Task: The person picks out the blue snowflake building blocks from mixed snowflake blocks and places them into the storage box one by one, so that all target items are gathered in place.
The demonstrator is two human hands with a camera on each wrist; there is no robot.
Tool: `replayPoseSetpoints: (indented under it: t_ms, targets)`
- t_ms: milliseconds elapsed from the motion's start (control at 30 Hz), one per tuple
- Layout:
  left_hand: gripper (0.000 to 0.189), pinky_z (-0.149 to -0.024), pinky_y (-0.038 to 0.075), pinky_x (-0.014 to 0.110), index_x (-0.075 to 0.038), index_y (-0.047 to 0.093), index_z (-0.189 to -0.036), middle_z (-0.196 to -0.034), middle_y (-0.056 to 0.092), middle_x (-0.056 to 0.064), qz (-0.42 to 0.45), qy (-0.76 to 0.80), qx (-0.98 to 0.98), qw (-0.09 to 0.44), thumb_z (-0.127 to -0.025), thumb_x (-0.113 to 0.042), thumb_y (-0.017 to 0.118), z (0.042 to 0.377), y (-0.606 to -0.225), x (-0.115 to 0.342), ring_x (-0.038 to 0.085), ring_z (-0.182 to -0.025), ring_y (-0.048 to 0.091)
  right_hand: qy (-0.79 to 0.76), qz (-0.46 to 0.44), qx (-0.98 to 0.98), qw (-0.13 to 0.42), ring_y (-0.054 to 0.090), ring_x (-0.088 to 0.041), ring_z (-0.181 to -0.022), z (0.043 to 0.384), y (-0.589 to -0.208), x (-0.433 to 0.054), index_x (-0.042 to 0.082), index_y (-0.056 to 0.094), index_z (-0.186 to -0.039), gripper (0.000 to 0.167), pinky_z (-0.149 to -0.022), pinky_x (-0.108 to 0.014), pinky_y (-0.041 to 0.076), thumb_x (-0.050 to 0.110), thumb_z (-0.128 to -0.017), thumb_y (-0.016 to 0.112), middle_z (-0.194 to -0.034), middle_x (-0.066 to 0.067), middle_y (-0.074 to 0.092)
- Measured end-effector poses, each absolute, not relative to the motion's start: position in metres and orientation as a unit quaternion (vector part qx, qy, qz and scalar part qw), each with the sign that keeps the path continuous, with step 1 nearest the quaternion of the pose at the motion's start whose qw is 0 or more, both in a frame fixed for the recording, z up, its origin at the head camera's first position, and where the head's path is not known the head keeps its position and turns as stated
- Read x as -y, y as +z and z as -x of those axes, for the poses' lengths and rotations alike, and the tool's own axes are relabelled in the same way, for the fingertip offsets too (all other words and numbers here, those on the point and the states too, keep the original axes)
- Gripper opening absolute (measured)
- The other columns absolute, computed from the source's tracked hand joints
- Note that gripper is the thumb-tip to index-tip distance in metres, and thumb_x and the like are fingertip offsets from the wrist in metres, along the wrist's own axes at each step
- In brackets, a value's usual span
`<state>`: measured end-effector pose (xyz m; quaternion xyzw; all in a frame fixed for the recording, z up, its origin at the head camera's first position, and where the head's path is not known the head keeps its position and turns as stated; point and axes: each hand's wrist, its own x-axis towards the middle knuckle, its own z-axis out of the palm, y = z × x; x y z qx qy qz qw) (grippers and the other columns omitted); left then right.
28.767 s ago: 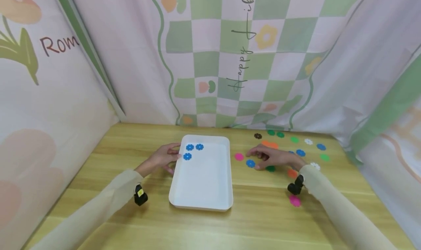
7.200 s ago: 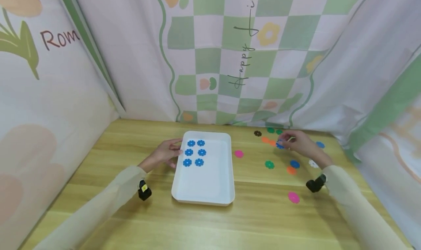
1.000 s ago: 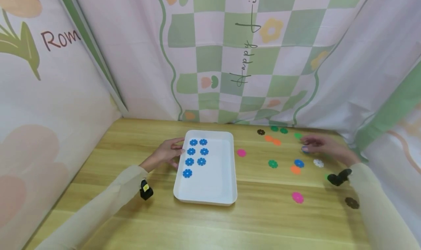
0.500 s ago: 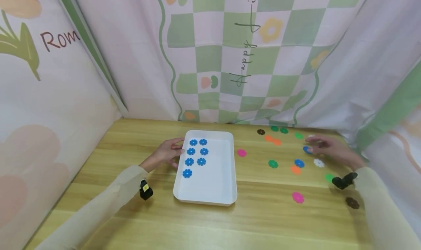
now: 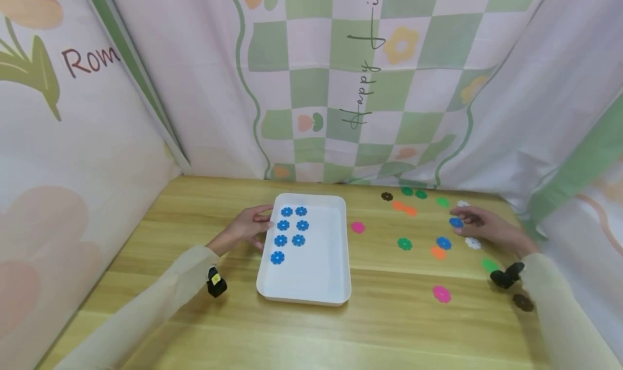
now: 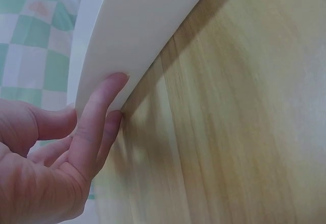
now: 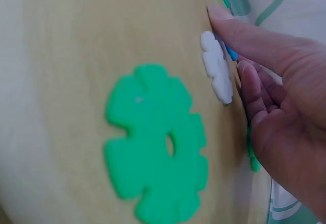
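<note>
The person's left hand (image 5: 243, 228) rests at the left edge of the white tray (image 5: 321, 278), its fingers loosely extended and touching the outer wall, the thumb at the rim in the left wrist view. The right hand (image 5: 486, 226) is on the far right of the wooden table (image 5: 389, 332), thumb and forefinger on either side of a blue disc (image 5: 456, 223), with a small spread between them; whether they pinch it or merely frame it cannot be told, nor whether it is off the wood. The tray holds seven flower-edged blue pieces (image 5: 283, 225), four in a column along its left side and three in a second column beside it, all flat and apart. Outside it, two orange discs (image 5: 411, 211) touch each other, while a second loose blue disc (image 5: 444, 243) meets another orange one (image 5: 438, 252). A white disc (image 5: 473, 243) lies just below the right hand, and a pink disc (image 5: 358, 227) lies near the tray's right wall. In the right wrist view a blurred green disc (image 7: 153, 142) fills the foreground, and the blue disc by the fingers shows only as a sliver behind the thumb. A brown disc (image 5: 523, 303) lies right beside the right sleeve (image 5: 559, 305), which runs off the bottom edge, as does the left sleeve (image 5: 146, 310).
</note>
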<state>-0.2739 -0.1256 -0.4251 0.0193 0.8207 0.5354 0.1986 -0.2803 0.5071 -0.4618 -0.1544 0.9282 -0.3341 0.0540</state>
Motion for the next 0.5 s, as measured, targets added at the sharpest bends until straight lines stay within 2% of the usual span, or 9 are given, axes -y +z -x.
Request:
replayPoseSetpoints:
  t_ms: [200, 500]
  targets:
    - [0.06, -0.065, 0.069, 0.036, -0.011, 0.037, -0.163, -0.156, 0.048, 0.03, -0.019, 0.537, -0.819, 0.2, -0.107, -0.007, 0.058, 0.2744, -0.4253, 0.1265, 0.039, -0.115, 0.071, -0.315, 0.14, -0.937, 0.049, 0.056, 0.003, -0.102, 0.2791, -0.4611, -0.5033, -0.003, 0.062, -0.136, 0.043, -0.086, -0.008, 0.048, 0.019, -0.1, 0.072, -0.123, -0.018, 0.066]
    - [0.06, -0.066, 0.069, 0.036, -0.013, 0.038, -0.163, -0.156, 0.047, 0.029, -0.018, 0.54, -0.817, 0.2, -0.107, -0.007, 0.059, 0.2757, -0.4276, 0.1262, 0.039, -0.118, 0.07, -0.32, 0.136, -0.937, 0.047, 0.057, 0.001, -0.099, 0.2783, -0.4639, -0.5025, -0.003, 0.065, -0.131, 0.037, -0.083, -0.009, 0.05, 0.016, -0.1, 0.072, -0.117, -0.015, 0.066]
